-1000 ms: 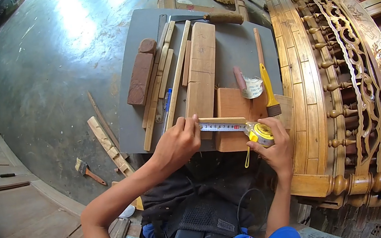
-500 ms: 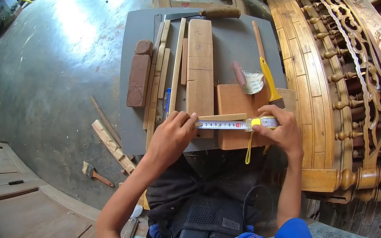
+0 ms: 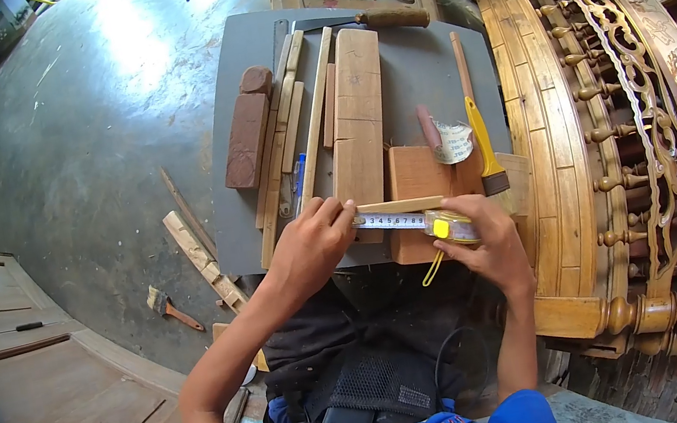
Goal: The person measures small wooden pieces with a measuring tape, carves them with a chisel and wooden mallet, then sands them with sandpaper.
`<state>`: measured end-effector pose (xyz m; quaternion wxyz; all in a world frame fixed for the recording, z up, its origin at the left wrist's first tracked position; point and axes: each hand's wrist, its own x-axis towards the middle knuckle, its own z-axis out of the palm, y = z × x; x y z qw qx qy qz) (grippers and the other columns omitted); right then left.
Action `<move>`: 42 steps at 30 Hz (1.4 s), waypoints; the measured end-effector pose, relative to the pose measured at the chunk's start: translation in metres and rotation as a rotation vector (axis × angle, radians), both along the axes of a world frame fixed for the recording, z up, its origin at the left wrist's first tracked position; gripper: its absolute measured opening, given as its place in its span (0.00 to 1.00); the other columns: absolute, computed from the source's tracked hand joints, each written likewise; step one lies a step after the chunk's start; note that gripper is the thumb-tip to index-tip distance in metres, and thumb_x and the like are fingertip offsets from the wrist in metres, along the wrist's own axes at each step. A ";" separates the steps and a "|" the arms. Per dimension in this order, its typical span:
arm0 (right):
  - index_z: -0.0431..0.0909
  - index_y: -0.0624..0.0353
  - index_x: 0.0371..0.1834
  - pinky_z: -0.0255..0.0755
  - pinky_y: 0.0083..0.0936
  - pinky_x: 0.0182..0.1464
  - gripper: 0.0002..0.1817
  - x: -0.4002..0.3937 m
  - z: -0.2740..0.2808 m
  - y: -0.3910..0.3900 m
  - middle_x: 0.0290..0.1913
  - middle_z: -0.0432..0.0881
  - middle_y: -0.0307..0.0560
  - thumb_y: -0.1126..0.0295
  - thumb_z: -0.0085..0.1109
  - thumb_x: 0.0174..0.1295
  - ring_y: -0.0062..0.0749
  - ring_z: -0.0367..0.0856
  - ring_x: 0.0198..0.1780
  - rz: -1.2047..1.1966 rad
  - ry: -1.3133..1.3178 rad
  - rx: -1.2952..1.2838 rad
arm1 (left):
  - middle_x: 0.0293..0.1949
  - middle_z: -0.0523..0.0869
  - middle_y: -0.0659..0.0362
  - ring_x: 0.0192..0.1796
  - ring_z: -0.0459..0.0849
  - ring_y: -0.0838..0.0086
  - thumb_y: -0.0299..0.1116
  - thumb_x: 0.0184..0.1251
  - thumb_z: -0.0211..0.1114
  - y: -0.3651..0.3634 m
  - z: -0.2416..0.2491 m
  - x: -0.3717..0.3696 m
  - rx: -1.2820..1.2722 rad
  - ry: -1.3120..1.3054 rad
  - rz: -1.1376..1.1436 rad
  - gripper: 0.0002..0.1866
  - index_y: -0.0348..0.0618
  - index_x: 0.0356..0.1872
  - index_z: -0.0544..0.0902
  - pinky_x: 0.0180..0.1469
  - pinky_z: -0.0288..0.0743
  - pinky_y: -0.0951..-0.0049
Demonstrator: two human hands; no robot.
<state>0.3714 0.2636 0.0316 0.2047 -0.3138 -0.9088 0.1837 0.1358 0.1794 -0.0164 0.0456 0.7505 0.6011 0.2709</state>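
Note:
My right hand grips the clear and yellow case of a tape measure, its yellow wrist strap hanging below. A short length of blade runs left to my left hand, whose closed fingers pinch its end; the hook is hidden by them. Just above the blade lies a thin wooden strip, its left end at my left fingertips and its right end by my right fingers. Under both sit a long wooden block and a reddish wooden block.
The grey board carries a chisel, a yellow-handled brush, rolled sandpaper, a dark brown block, a blue pen and several wooden strips. Carved furniture stands right. Another brush lies on the floor.
My right hand has moved left with the tape case, so less blade shows between my hands. Its fingers now reach the right end of the strip. My left hand stays nearly still.

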 end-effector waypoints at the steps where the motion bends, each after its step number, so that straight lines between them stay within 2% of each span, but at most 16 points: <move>1: 0.74 0.56 0.45 0.72 0.35 0.44 0.23 0.000 0.001 0.000 0.41 0.77 0.48 0.68 0.70 0.42 0.44 0.77 0.43 0.047 -0.026 0.021 | 0.32 0.79 0.55 0.37 0.78 0.67 0.25 0.51 0.64 0.000 0.000 0.000 0.001 0.003 -0.002 0.15 0.31 0.41 0.79 0.40 0.77 0.71; 4: 0.75 0.53 0.46 0.73 0.34 0.43 0.23 0.004 0.004 0.005 0.40 0.77 0.47 0.74 0.67 0.43 0.43 0.77 0.43 0.173 -0.158 0.134 | 0.31 0.79 0.55 0.37 0.78 0.67 0.24 0.51 0.64 0.000 0.001 -0.001 0.000 0.014 -0.010 0.14 0.31 0.41 0.79 0.40 0.77 0.71; 7: 0.75 0.52 0.47 0.74 0.34 0.43 0.24 0.015 0.019 0.017 0.39 0.78 0.46 0.78 0.66 0.42 0.42 0.77 0.43 0.153 -0.162 0.037 | 0.31 0.78 0.55 0.37 0.78 0.66 0.24 0.51 0.63 0.002 0.003 -0.001 -0.002 0.011 -0.010 0.14 0.31 0.40 0.79 0.40 0.77 0.71; 11: 0.77 0.53 0.46 0.73 0.34 0.45 0.24 0.030 0.026 0.038 0.40 0.78 0.46 0.81 0.64 0.40 0.42 0.77 0.44 0.165 -0.147 0.078 | 0.32 0.77 0.54 0.37 0.77 0.66 0.25 0.52 0.61 0.001 0.003 0.001 -0.030 -0.007 0.004 0.14 0.30 0.42 0.78 0.40 0.76 0.71; 15: 0.77 0.52 0.46 0.73 0.33 0.45 0.24 0.026 0.020 0.045 0.40 0.78 0.46 0.79 0.66 0.41 0.42 0.77 0.44 0.217 -0.154 0.091 | 0.33 0.77 0.54 0.38 0.77 0.65 0.25 0.53 0.60 0.000 0.003 0.001 -0.024 -0.004 -0.011 0.15 0.30 0.42 0.77 0.40 0.76 0.70; 21: 0.75 0.52 0.44 0.73 0.32 0.43 0.21 0.015 0.015 0.046 0.39 0.77 0.44 0.76 0.67 0.43 0.41 0.77 0.42 0.276 -0.106 0.118 | 0.30 0.78 0.56 0.35 0.77 0.70 0.24 0.48 0.66 0.001 0.000 -0.001 0.037 -0.041 -0.015 0.15 0.31 0.40 0.80 0.39 0.76 0.73; 23: 0.74 0.53 0.42 0.74 0.32 0.42 0.21 0.017 0.008 0.052 0.39 0.77 0.44 0.74 0.69 0.42 0.40 0.77 0.41 0.275 -0.056 0.103 | 0.32 0.77 0.55 0.37 0.77 0.67 0.25 0.50 0.65 0.000 0.000 -0.001 -0.013 -0.054 -0.020 0.16 0.32 0.42 0.78 0.41 0.75 0.71; 26: 0.72 0.54 0.42 0.74 0.31 0.39 0.22 0.022 0.003 0.062 0.38 0.76 0.45 0.72 0.70 0.42 0.40 0.77 0.39 0.417 -0.078 0.195 | 0.32 0.77 0.55 0.38 0.77 0.65 0.26 0.51 0.64 0.002 -0.002 -0.002 -0.010 -0.041 -0.039 0.16 0.32 0.43 0.77 0.43 0.75 0.70; 29: 0.75 0.54 0.41 0.73 0.30 0.37 0.20 0.024 0.000 0.064 0.37 0.76 0.46 0.69 0.70 0.42 0.39 0.77 0.38 0.492 -0.101 0.300 | 0.32 0.77 0.55 0.38 0.77 0.66 0.26 0.50 0.64 0.003 -0.001 -0.003 -0.003 -0.042 -0.042 0.16 0.32 0.42 0.78 0.43 0.75 0.70; 33: 0.78 0.53 0.38 0.72 0.30 0.35 0.17 0.020 -0.002 0.066 0.36 0.75 0.45 0.68 0.69 0.43 0.38 0.76 0.35 0.485 -0.046 0.307 | 0.32 0.77 0.55 0.38 0.77 0.66 0.26 0.50 0.65 0.002 0.009 -0.001 -0.051 -0.112 -0.016 0.16 0.32 0.42 0.78 0.43 0.75 0.70; 36: 0.78 0.51 0.40 0.71 0.30 0.37 0.15 0.020 -0.003 0.064 0.36 0.74 0.44 0.69 0.67 0.46 0.37 0.75 0.36 0.475 -0.046 0.319 | 0.30 0.78 0.56 0.31 0.79 0.67 0.24 0.45 0.69 0.004 0.010 0.002 0.018 -0.128 0.040 0.12 0.35 0.34 0.82 0.36 0.76 0.71; 38: 0.76 0.47 0.44 0.70 0.29 0.40 0.17 0.021 -0.001 0.064 0.37 0.74 0.43 0.69 0.64 0.48 0.36 0.74 0.39 0.467 -0.096 0.325 | 0.29 0.79 0.56 0.30 0.80 0.69 0.24 0.45 0.70 0.005 0.009 0.000 -0.058 -0.278 0.067 0.12 0.36 0.34 0.82 0.34 0.76 0.73; 42: 0.77 0.46 0.44 0.68 0.30 0.41 0.16 0.022 -0.002 0.063 0.38 0.74 0.43 0.69 0.62 0.50 0.35 0.73 0.39 0.460 -0.121 0.337 | 0.28 0.80 0.58 0.28 0.81 0.74 0.24 0.44 0.73 0.004 0.009 0.001 -0.167 -0.522 0.107 0.14 0.37 0.34 0.83 0.32 0.76 0.76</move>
